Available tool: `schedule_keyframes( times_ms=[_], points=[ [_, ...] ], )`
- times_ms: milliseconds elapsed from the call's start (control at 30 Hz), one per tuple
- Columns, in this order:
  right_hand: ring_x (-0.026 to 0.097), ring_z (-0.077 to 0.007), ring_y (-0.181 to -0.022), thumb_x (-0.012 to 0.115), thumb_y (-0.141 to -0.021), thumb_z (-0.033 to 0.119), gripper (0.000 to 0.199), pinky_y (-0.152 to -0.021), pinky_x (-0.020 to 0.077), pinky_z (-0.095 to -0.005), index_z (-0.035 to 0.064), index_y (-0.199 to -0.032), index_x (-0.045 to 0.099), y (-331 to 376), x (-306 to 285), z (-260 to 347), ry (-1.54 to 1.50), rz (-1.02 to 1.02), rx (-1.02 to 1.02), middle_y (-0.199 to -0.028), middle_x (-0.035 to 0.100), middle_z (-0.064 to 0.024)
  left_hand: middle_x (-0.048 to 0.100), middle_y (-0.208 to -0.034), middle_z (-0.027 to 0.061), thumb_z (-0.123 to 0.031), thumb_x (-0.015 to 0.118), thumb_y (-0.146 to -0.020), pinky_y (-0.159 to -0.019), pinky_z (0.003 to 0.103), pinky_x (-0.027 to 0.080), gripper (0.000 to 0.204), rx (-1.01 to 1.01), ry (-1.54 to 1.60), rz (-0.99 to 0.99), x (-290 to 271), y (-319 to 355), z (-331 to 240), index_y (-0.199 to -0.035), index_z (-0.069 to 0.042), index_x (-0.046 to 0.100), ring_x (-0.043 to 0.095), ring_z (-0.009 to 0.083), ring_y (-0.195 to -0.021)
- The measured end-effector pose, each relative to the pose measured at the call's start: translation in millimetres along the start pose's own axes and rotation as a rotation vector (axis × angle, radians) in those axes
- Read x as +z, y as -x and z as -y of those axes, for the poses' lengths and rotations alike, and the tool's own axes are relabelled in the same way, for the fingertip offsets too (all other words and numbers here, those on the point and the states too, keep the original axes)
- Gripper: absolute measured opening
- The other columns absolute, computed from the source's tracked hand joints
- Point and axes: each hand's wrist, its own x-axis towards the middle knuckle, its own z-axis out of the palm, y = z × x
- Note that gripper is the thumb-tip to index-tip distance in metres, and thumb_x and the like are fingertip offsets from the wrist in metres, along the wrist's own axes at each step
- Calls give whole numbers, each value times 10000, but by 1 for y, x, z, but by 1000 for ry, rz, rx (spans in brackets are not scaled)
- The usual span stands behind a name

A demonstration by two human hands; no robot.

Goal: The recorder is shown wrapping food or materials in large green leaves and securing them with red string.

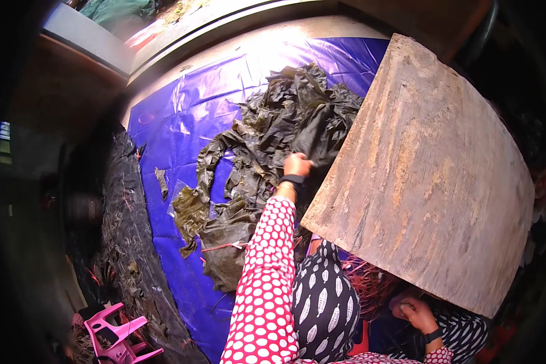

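My left hand (297, 164) reaches out over a heap of crumpled, dark green-brown leaf-like sheets (255, 145). Its fingers are closed on one dark sheet (321, 133) at the heap's right side, close to the wooden board. The heap lies on a shiny blue plastic sheet (170, 151). Low on the right, my right hand (414, 312) is by my knee, just below the board's near edge. Its fingers are curled, and what they hold, if anything, cannot be made out.
A big worn wooden board (424, 176) slants across the right, beside the heap. Tangled red strings (367, 279) lie under its near edge. A pink plastic stool (118, 333) lies at lower left, next to a black sheet (133, 261). A pale ledge (224, 24) runs along the back.
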Motion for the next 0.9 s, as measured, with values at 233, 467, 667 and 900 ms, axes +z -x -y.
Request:
schedule_keyframes(
  times_ms=[233,467,667,900],
  points=[
    [613,-108,-703,575,-843,87,145,-646,494,-250,27,-965,625,-6,10,7,-2,65,-104,-792,632,-44,647,-716,117,-246,693,-748,-636,330,466,212,157,529,245,-10,44,52,-751,-40,646,569,189,-639],
    [589,-99,-646,570,-861,103,140,-605,482,-241,13,-957,618,1,9,16,-46,38,-126,-761,622,-43,595,-804,-27,-127,650,-829,-716,219,440,118,372,581,-386,-181,73,-61,-873,-18,638,512,56,-745],
    [574,-89,-603,564,-871,109,148,-555,462,-232,-10,-947,608,7,9,24,-24,35,-146,-704,614,-42,653,-965,13,-134,570,-897,-769,256,481,147,520,805,-473,-294,100,-135,-1006,-66,641,609,111,-868],
    [552,-95,-551,581,-867,111,163,-514,451,-240,-36,-936,595,11,12,39,33,20,-198,-672,601,-48,646,-944,24,-179,565,-899,-768,239,482,184,629,736,-575,-354,118,-164,-1000,-39,629,602,104,-855]
  ],
)
